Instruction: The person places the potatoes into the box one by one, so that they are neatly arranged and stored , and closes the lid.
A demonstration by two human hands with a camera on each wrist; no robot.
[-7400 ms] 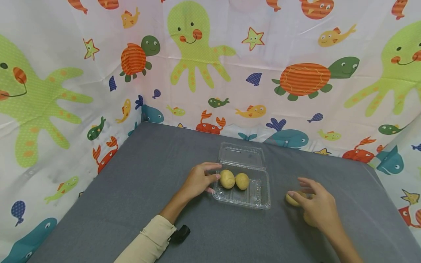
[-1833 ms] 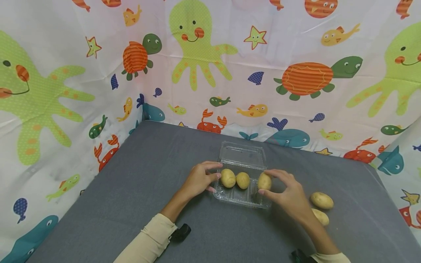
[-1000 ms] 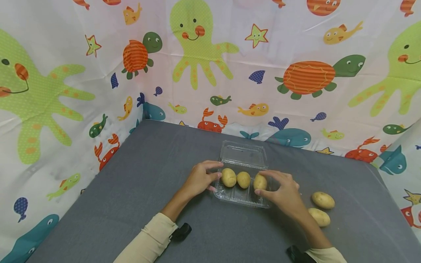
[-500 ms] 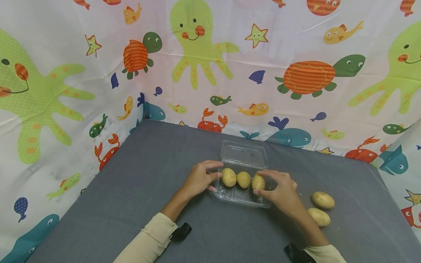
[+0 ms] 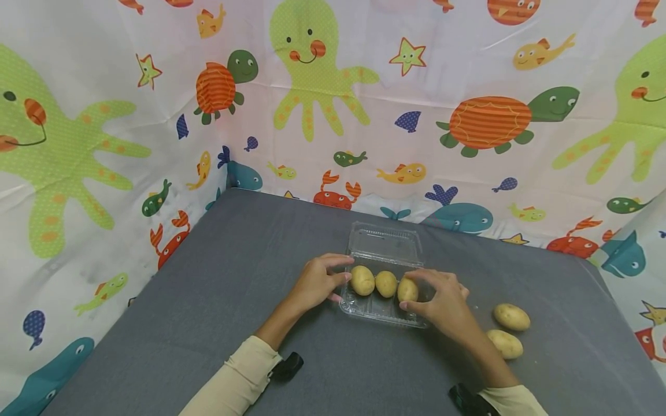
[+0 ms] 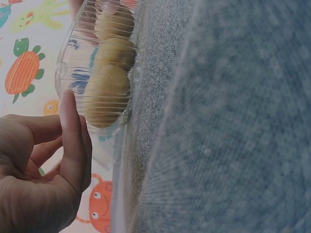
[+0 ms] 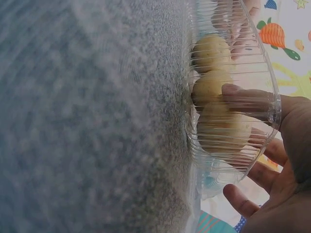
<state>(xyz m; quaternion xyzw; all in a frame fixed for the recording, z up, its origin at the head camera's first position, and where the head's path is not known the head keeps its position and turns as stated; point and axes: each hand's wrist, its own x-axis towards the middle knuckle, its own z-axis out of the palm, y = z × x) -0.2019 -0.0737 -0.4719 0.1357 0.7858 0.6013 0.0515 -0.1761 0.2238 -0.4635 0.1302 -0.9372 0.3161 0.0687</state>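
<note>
A clear plastic container (image 5: pixel 382 312) lies open on the grey cloth. Inside it stand three potatoes in a row: the left potato (image 5: pixel 362 281), the middle potato (image 5: pixel 386 284) and the right potato (image 5: pixel 407 290). My left hand (image 5: pixel 314 283) holds the container's left edge, its thumb near the left potato; in the left wrist view, a fingertip of that hand (image 6: pixel 53 160) meets the rim. My right hand (image 5: pixel 442 297) grips the right potato between thumb and fingers, reaching over the right wall. The right wrist view shows that potato (image 7: pixel 221 128) through the ribbed plastic.
Two more potatoes lie on the cloth to the right: a farther potato (image 5: pixel 511 317) and a nearer potato (image 5: pixel 504 344), partly behind the right forearm. The container's lid (image 5: pixel 385 242) is folded back. A sea-animal curtain (image 5: pixel 395 133) hangs along the table's back and sides.
My right hand has brought a potato from the right side into the container, then shifted it slightly left towards the middle potato. The left hand has stayed at the container's left edge.
</note>
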